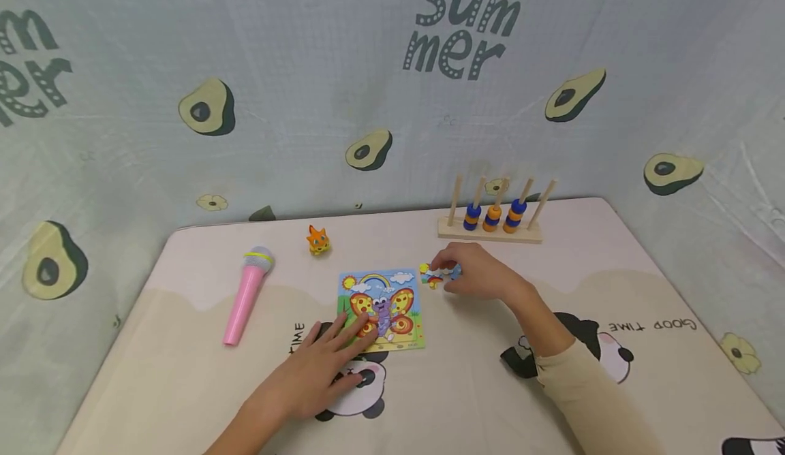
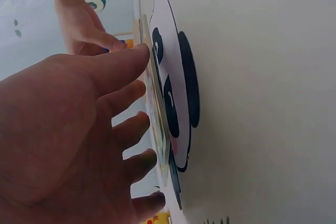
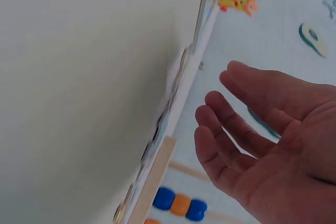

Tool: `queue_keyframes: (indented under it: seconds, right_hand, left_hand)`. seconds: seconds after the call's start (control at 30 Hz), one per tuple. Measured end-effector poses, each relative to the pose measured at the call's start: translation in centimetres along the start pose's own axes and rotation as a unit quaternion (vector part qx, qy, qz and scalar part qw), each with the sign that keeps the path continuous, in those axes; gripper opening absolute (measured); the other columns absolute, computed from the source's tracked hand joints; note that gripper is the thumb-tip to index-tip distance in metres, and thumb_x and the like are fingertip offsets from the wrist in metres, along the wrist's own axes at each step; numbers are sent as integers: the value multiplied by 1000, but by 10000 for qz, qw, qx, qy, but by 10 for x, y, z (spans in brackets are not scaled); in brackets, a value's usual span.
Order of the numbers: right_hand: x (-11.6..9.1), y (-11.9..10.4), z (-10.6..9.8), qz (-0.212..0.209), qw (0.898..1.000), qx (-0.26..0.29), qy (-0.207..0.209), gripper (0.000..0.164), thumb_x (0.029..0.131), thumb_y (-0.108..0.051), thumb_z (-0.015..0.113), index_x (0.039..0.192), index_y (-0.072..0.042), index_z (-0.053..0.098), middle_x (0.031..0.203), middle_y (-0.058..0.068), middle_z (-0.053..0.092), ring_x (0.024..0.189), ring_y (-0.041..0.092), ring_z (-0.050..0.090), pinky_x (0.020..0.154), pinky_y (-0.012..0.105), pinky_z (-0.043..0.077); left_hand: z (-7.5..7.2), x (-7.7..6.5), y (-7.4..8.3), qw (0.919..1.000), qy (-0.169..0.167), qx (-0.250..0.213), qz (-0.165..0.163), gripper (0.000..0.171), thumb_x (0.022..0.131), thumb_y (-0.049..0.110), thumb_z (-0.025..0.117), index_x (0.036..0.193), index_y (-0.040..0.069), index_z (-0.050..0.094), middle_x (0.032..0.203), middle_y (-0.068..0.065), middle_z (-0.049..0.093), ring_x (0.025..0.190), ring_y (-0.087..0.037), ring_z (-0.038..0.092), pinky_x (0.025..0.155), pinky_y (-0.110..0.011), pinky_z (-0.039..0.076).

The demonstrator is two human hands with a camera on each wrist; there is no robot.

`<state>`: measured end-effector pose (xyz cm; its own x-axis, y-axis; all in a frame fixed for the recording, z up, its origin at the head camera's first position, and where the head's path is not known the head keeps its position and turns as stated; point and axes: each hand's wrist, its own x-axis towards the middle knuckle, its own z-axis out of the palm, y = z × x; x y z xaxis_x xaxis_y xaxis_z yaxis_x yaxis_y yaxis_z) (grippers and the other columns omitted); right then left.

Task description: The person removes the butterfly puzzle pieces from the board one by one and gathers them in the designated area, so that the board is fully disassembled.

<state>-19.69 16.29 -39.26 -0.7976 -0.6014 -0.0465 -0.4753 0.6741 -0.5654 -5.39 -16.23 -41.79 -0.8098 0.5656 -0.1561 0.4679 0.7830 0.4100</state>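
Note:
A square butterfly picture puzzle [image 1: 383,305] lies flat on the table; its thin edge shows two layers in the left wrist view. My left hand [image 1: 319,370] rests its spread fingertips on the puzzle's lower left part. To the right of the puzzle are colourful flat puzzle pieces [image 1: 431,279], partly hidden beneath my right hand [image 1: 478,271]. In the right wrist view, the right fingers [image 3: 239,124] are gently curved, with nothing held between them. Seen edge-on there, thin pieces [image 3: 176,80] lie along the tabletop.
A wooden bead stacker [image 1: 489,229] with blue and orange beads stands behind the right hand. At the back left are an orange toy figure [image 1: 318,241] and a pink toy microphone [image 1: 247,298]. A printed cloth [image 1: 294,67] hangs behind the table.

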Motion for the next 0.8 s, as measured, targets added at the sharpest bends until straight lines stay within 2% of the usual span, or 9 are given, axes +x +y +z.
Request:
queue_keyframes:
  seconds: [0.2, 0.3, 0.5, 0.8]
  right_hand:
    - [14, -24, 12, -257, 9995, 60, -193, 30, 88, -1, 75, 117, -7, 75, 111, 9, 70, 104, 27, 65, 93, 41, 57]
    - [22, -35, 19, -374, 9988, 63, -320, 30, 89, -3, 76, 119, -7, 75, 112, 9, 70, 104, 26, 65, 90, 36, 57]
    - [39, -57, 34, -570, 9967, 1, -576, 39, 91, -6, 76, 129, -7, 70, 114, 8, 69, 105, 23, 65, 88, 28, 55]
    - [58, -78, 53, -426, 9943, -8, -975, 44, 91, -5, 76, 135, -7, 68, 121, 7, 67, 109, 21, 62, 97, 37, 55]
  left_hand:
    - [-2, -9, 3, 9996, 54, 212, 203, 63, 106, 40, 57, 164, 26, 36, 174, 1, 24, 160, -39, 21, 123, -70, 22]
    - [-1, -11, 3, 9993, 43, 273, 269, 62, 106, 39, 57, 164, 25, 36, 174, 1, 23, 160, -38, 21, 124, -69, 22]
    - [0, -13, 0, 9996, -147, 189, 178, 67, 104, 39, 61, 164, 26, 34, 175, 4, 19, 161, -39, 18, 123, -70, 22]
    - [5, -15, -4, 9995, -64, 206, 217, 70, 103, 40, 64, 165, 27, 33, 175, 4, 19, 161, -37, 18, 121, -71, 24]
